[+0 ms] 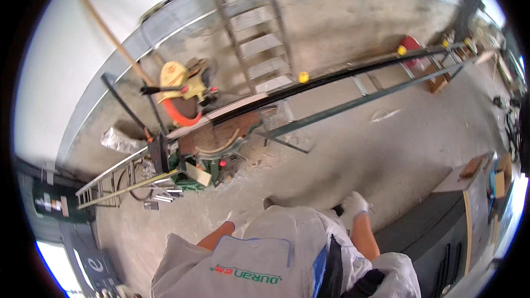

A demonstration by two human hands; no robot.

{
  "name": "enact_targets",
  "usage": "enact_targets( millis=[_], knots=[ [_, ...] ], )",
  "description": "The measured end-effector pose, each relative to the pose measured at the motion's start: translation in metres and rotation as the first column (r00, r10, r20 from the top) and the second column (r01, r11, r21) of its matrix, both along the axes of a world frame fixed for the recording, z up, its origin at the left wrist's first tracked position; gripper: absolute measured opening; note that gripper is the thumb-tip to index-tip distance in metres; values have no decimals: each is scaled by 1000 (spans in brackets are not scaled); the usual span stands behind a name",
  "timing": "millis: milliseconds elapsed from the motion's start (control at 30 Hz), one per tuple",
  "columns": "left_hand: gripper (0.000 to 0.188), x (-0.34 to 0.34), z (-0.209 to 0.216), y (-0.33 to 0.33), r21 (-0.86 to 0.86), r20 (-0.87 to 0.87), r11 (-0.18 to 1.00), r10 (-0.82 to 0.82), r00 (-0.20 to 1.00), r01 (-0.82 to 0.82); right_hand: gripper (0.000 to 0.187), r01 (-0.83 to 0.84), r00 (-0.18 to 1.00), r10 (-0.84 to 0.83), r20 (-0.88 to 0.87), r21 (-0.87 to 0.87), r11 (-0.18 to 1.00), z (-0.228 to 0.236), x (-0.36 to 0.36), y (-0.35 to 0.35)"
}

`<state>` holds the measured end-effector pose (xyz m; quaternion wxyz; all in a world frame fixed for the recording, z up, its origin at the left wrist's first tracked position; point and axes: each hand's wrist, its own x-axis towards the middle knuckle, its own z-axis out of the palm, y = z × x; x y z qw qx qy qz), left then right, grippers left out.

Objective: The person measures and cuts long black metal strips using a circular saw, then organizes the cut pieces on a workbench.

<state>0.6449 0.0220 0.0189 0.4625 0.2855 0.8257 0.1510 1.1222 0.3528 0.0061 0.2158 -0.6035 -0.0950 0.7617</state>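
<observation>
Both hands are down low at the near edge, close to the person's body. They wear white gloves. The left hand (238, 219) is mostly hidden behind the grey work shirt, so I cannot tell if it is loose or clenched. The right hand (354, 204) shows better. It hangs by the hip with the fingers curled a little, and it seems to hold nothing, though I cannot be sure.

The thing nearest to the hands is the saw (212, 132), which sits on the floor (353, 149) a little way ahead and to the left. The left hand is the closer one to it. A long dark metal rail (342, 74) lies across the saw. Its long side runs from near left to far right, all the way to the far end of the room. Two small yellow knobs sit on top of it. A second thin bar (364, 98) runs beside it, a bit nearer.

Behind the saw stands a yellow machine (179, 80) with an orange hose. A wooden stick (107, 30) leans on the white wall. A ladder (251, 27) stands farther back. A dark worktop (441, 215) is near on the right.
</observation>
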Motion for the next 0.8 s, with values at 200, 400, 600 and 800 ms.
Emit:
enact_targets(
  millis=[200, 400, 600, 800],
  knots=[
    [41, -61, -18, -50, 20, 7, 936, 353, 936, -353, 32, -792, 592, 595, 543, 528, 306, 46, -277, -4],
    [40, -101, 19, -90, 22, 86, 666, 742, 665, -746, 22, -750, 653, 691, 310, 395, 531, 87, -432, 52],
    [39, -139, 36, -115, 94, 95, 476, 870, 484, -874, 16, -840, 535, 631, 561, 432, 328, -7, -538, 119],
    [37, -244, 81, -117, 138, -287, 675, 728, 622, -725, 23, -868, 446, 469, 763, 497, 17, -8, -611, 39]
  ],
)
